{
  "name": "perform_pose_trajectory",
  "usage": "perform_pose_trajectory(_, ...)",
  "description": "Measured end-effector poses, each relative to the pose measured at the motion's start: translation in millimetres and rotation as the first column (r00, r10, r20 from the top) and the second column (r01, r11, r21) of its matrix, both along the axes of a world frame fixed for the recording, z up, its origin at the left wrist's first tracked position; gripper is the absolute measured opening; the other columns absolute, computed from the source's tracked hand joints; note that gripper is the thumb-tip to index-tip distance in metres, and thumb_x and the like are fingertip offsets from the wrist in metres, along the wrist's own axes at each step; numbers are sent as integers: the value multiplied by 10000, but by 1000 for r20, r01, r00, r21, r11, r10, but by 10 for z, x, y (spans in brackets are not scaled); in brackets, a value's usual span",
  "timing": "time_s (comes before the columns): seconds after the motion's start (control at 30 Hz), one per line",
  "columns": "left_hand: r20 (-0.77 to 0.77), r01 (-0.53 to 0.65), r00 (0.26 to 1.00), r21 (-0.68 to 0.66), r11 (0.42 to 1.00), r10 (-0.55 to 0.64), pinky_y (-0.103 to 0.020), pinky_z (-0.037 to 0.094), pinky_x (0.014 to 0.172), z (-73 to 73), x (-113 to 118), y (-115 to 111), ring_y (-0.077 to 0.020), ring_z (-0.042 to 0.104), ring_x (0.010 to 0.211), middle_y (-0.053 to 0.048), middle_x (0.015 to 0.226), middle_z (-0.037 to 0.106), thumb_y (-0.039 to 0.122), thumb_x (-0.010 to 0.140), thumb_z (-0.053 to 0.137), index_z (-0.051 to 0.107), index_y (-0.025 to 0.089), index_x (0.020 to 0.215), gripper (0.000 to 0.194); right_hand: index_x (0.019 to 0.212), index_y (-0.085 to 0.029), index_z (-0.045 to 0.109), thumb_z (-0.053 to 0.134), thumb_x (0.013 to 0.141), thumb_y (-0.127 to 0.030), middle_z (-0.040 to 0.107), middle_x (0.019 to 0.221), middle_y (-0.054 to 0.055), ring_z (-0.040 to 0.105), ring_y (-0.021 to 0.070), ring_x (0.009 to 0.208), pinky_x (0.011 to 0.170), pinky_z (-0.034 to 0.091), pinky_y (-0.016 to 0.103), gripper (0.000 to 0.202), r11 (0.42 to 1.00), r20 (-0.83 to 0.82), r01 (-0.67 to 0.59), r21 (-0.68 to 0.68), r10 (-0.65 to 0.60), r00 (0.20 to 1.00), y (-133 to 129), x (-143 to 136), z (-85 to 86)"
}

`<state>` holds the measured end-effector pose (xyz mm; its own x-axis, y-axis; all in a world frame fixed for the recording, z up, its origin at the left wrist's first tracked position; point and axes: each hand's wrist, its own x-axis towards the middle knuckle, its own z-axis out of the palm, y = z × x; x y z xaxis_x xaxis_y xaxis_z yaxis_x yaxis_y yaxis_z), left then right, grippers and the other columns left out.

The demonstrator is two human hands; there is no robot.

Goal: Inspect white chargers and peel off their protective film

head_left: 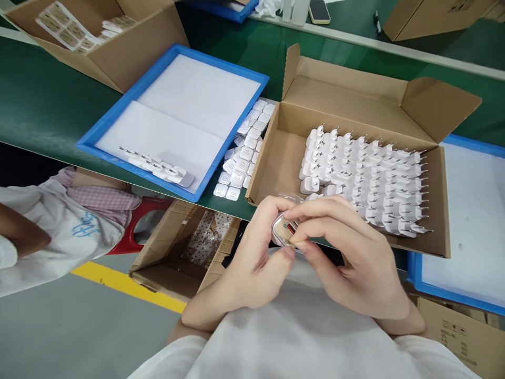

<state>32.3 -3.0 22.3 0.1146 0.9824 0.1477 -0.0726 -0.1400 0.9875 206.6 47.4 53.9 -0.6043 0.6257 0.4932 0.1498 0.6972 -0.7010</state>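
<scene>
Grasps a small charger block [281,231] in the left hand [252,263], thumb and fingers around its smooth, round-cornered white rim; closes the fingertips of the right hand [351,258] on its flat beige face, beside dark and red markings. Holds it at the dial's centre, just before the near left corner of an open carton [287,139]. Finds brown card there at 2 o'clock, flaps raised, with white plugs [366,181] packed in close rows, thin metal pins jutting out. Blocks sight of the carton's near edge with the right hand. Has rounded white blocks [246,152] with marked faces clustered at 11 o'clock on the green bench [43,100], beside a blue tray [232,68] at 10, lined with white sheets [197,95] and bearing one short row of pinned plugs [160,169]. Faces a phone [319,11] at 12 and a dark pen [377,22] at 1; has a second blue tray [415,273], also white-lined, at 3. Meets at 9 o'clock a cardboard box [158,263], then a red stool [136,229] beside a person [51,231] in white.
</scene>
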Motion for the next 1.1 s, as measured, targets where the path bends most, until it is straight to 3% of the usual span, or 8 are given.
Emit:
perform_pose_trajectory(0.2, -24, 0, 1000, 12, 1000, 0, -436, 513, 919, -63, -14, -22, -277, 604, 991, -62, 1104, 591, 470, 1025, 584, 567, 251, 1256, 319, 993, -229, 642, 602, 1044, -78, 715, 1135, 97, 716, 223, 975, 771, 638, 331, 165, 986, -53, 94, -140, -103, 993, -5, -4, -20)
perform_pose_trajectory(0.3, -2, 28, 1000, 61, 998, -28, -421, 484, 932, -69, -21, -15, -258, 586, 968, -52, 1090, 586, 470, 1037, 596, 573, 261, 1207, 271, 950, -217, 638, 599, 1075, -116, 680, 1091, 84, 701, 164, 770, 605, 616, 274, 166, 948, -153, 56, -313, -109, 982, 7, -12, -48)
perform_pose_trajectory(0.5, 17, 37, 999, 98, 994, -39, -378, 455, 827, -56, 13, -21, -231, 525, 873, -34, 1027, 552, 527, 999, 643, 561, 281, 1247, 358, 1011, -226, 627, 607, 1134, -274, 664, 988, 6, 559, 59, 490, 432, 534, 176, 134, 726, -452, -161, -668, -224, 864, 119, -40, -238)
perform_pose_trajectory(0.63, -36, -20, 999, 157, 987, 25, -364, 484, 872, -86, -1, -44, -228, 552, 949, -51, 1077, 546, 411, 983, 715, 572, 272, 1242, 328, 1014, -241, 657, 644, 1118, -299, 635, 964, -4, 554, 75, 546, 385, 468, 142, 120, 754, -476, -142, -641, -246, 845, 228, 10, -307)
perform_pose_trajectory(0.7, -44, -9, 999, 175, 984, 17, -422, 497, 1046, -117, -45, -65, -283, 604, 1190, -99, 1257, 593, 375, 983, 749, 604, 281, 1291, 353, 970, -220, 680, 666, 1105, -281, 620, 1035, 13, 571, 65, 565, 448, 526, 167, 148, 764, -434, -135, -631, -203, 878, 240, 27, -300)
perform_pose_trajectory(0.83, -54, 68, 997, 140, 988, -61, -554, 447, 1225, -202, -190, -159, -415, 475, 1538, -160, 1629, 487, 491, 958, 805, 668, 293, 1372, 479, 924, -191, 708, 672, 1101, -289, 554, 1072, 37, 576, 68, 609, 503, 557, 197, 206, 772, -341, -135, -622, -112, 933, 195, -7, -295)
perform_pose_trajectory(0.97, -135, -25, 990, 68, 997, 33, -562, 423, 1277, -267, -312, -292, -435, 400, 1608, -126, 1774, 326, 506, 985, 783, 683, 335, 1437, 493, 941, -209, 677, 625, 1128, -340, 541, 1117, 49, 553, 68, 617, 510, 541, 209, 234, 746, -234, -137, -651, -26, 972, 148, -122, -351)
perform_pose_trajectory(1.1, -115, -39, 992, 74, 997, 47, -413, 504, 1225, -283, -357, -395, -312, 563, 1466, -89, 1567, 559, 488, 995, 778, 672, 404, 1484, 508, 910, -212, 661, 613, 1118, -325, 563, 1086, 55, 594, 107, 723, 551, 523, 203, 241, 769, -187, -153, -621, 43, 981, 123, -286, -380)
